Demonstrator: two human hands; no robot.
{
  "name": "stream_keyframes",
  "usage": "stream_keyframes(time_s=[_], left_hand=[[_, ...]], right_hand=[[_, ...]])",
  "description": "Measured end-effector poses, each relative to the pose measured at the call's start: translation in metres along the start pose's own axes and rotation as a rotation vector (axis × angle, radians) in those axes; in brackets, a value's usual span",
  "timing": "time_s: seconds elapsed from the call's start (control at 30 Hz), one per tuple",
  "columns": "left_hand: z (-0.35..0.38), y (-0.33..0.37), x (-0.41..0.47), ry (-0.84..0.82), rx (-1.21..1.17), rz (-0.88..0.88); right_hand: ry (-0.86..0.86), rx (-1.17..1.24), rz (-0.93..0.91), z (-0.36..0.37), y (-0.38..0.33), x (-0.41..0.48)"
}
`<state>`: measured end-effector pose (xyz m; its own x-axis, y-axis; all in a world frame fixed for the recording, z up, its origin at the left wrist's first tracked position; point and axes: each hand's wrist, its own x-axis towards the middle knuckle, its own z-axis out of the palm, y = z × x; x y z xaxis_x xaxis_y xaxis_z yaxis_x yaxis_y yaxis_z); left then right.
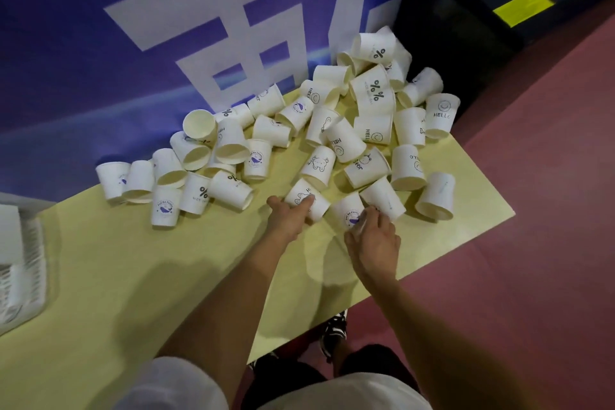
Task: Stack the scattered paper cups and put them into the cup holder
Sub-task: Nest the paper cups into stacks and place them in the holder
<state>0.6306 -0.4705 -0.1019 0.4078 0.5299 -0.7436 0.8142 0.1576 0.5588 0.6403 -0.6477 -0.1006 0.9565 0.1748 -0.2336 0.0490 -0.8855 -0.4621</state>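
Several white printed paper cups (319, 130) lie scattered in a heap across the far half of a pale yellow table (139, 276). My left hand (289, 216) grips a cup lying on its side (304, 198) at the heap's near edge, fingers curled over it. My right hand (374, 240) pinches the rim of a cup with a blue round logo (347, 211), right beside another cup on its side (382, 198). A white slotted holder (20, 276), blurred, stands at the table's far left.
A blue and white banner (166, 27) rises behind the cups. The table's right edge (482, 236) borders a red floor (532, 276). A black box with a yellow label (522, 7) stands at the back right. My shoes (334, 329) show below the table's near edge.
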Motion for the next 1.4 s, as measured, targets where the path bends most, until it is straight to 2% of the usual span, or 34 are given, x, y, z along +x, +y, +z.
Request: stream_keyframes(time_s=[0.17,0.37,0.6,0.7,0.8,0.93,1.13,1.4], left_hand=[[0.005,-0.007,0.015,0.056,-0.030,0.008],[-0.012,-0.019,0.015,0.068,-0.173,0.053],[-0.040,-0.027,0.005,0.096,-0.154,0.070],[-0.058,-0.038,0.000,0.066,-0.194,0.053],[-0.081,-0.051,-0.012,-0.010,-0.255,0.055],[-0.120,-0.077,-0.032,-0.029,-0.314,0.080],[-0.187,-0.126,-0.056,-0.008,-0.398,0.122],[-0.312,-0.200,-0.074,0.060,-0.422,0.168]], right_hand=[[-0.082,0.117,0.001,0.004,0.007,0.002],[-0.087,0.242,-0.020,0.005,-0.003,-0.012],[-0.050,0.308,0.060,0.015,-0.018,-0.023],[-0.075,0.342,0.031,0.018,-0.030,-0.026],[-0.118,0.368,-0.026,0.026,-0.050,-0.029],[-0.211,0.385,-0.174,0.045,-0.083,-0.037],[-0.336,0.419,-0.295,0.073,-0.131,-0.072],[-0.386,0.337,-0.382,0.117,-0.226,-0.144]])
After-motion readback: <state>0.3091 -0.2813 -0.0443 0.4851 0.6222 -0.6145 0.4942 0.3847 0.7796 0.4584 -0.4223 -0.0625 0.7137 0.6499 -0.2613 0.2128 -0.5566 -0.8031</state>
